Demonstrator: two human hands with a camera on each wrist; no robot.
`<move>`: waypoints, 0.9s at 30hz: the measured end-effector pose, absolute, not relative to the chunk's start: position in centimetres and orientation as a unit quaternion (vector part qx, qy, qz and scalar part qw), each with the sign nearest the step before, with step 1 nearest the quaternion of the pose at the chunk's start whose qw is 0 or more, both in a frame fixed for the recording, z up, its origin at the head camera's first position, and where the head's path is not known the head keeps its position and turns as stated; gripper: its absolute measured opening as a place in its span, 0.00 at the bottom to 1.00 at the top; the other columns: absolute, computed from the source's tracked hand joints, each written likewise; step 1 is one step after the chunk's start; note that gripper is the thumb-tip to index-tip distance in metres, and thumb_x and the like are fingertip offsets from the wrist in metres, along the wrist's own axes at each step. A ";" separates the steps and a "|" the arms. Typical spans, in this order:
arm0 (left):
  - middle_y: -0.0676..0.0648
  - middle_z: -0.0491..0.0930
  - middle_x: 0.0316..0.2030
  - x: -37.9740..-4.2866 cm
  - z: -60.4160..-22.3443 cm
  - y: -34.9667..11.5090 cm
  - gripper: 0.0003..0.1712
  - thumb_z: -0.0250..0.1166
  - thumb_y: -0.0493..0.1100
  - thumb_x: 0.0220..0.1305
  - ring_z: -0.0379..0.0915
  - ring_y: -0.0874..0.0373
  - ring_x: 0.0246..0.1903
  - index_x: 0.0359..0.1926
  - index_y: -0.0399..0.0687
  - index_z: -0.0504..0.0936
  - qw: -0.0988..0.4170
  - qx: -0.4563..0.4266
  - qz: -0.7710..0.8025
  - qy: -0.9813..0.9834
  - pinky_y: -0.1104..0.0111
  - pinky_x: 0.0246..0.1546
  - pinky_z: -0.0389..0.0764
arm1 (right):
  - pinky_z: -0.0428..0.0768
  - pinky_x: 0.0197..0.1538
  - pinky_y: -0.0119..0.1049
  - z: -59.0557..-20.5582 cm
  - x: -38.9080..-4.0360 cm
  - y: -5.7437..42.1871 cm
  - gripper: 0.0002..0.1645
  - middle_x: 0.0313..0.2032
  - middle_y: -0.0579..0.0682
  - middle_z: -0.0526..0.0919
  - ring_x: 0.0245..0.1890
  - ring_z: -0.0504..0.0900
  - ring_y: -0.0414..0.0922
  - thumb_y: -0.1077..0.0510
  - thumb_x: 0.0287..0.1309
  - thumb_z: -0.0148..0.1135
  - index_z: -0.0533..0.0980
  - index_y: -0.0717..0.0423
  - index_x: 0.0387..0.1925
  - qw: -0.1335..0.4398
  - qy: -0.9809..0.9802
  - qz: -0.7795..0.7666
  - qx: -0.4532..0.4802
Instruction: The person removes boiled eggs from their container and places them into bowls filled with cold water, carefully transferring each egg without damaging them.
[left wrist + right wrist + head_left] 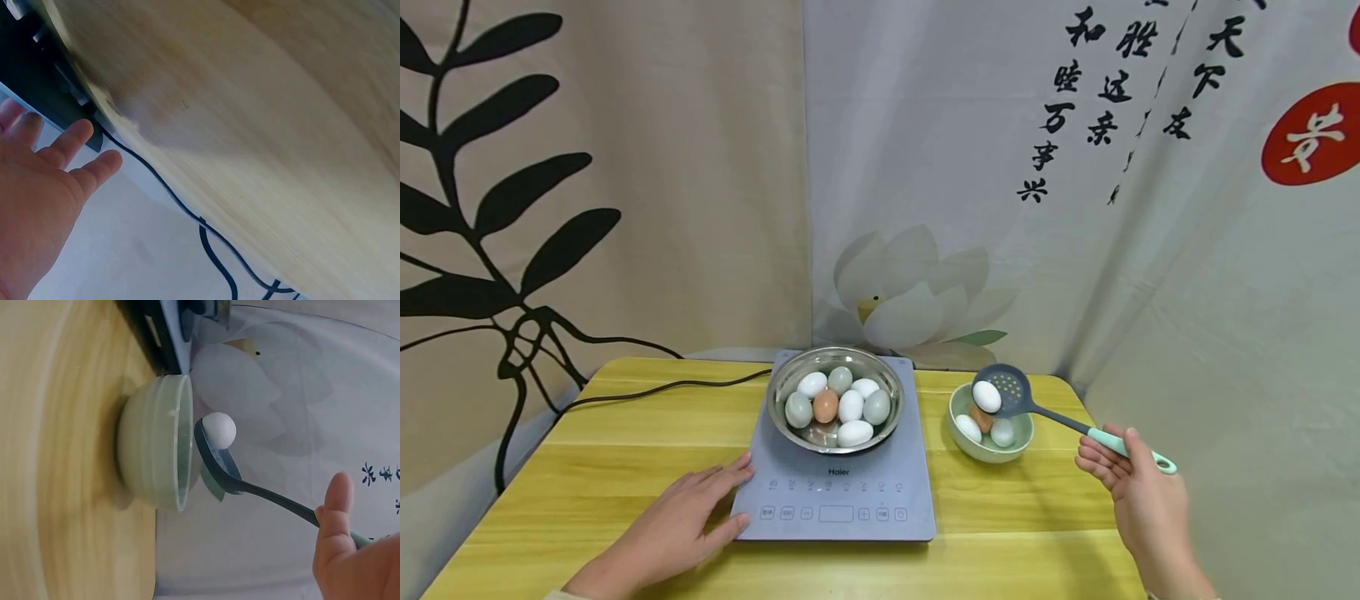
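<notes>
My right hand [1142,487] grips the mint handle of a dark slotted spoon [1017,390]. One white egg [987,397] lies in the spoon's head, which is over the rim of a pale green bowl [988,455]. In the right wrist view the egg [220,430] sits above the bowl's opening. Inside the bowl are several eggs, white, brown and pale. My left hand [677,512], fingers spread, touches the left edge of a Haier induction cooker [850,533]. On the cooker a steel pot [886,375] holds several white, pale grey-green and brown eggs.
The wooden table [625,442] carries all of this. A black power cord [677,383] runs from the cooker leftward over the table edge. Printed curtains [925,167] hang close behind the table and along its right side.
</notes>
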State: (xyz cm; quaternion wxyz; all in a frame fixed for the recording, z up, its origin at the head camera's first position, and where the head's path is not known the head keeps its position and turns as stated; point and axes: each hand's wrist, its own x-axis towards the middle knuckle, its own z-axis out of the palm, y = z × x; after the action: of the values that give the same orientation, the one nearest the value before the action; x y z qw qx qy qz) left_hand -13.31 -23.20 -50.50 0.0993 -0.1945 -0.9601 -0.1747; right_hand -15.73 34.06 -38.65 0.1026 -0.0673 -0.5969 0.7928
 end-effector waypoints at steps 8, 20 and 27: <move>0.52 0.72 0.78 -13.3 -50.3 -23.1 0.35 0.64 0.68 0.74 0.78 0.44 0.69 0.72 0.55 0.79 0.084 -0.188 -0.181 -0.962 0.42 0.67 0.79 | 0.92 0.48 0.36 -39.6 -15.9 33.2 0.19 0.39 0.48 0.94 0.38 0.94 0.42 0.42 0.79 0.57 0.82 0.50 0.55 0.146 -0.634 0.749 -0.126; 0.52 0.73 0.77 -13.3 -50.3 -23.2 0.34 0.65 0.66 0.74 0.79 0.45 0.68 0.72 0.54 0.80 0.101 -0.197 -0.175 -0.959 0.44 0.66 0.80 | 0.91 0.43 0.30 -41.3 -15.3 31.3 0.23 0.36 0.39 0.92 0.33 0.93 0.37 0.49 0.81 0.57 0.78 0.63 0.62 0.230 -0.726 0.640 -0.103; 0.51 0.73 0.77 -13.2 -50.3 -23.1 0.35 0.65 0.66 0.74 0.79 0.45 0.68 0.72 0.54 0.80 0.099 -0.196 -0.174 -0.960 0.44 0.66 0.80 | 0.87 0.46 0.20 -42.0 -14.8 30.5 0.24 0.39 0.22 0.86 0.35 0.90 0.28 0.51 0.83 0.52 0.78 0.60 0.69 0.263 -0.818 0.508 -0.059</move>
State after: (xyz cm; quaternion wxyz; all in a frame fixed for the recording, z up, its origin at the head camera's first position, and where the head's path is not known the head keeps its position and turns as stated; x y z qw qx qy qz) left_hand -13.23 -23.14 -50.28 0.0994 -0.1964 -0.9597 -0.1744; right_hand -14.77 30.50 -42.04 0.2634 -0.0590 -0.8182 0.5076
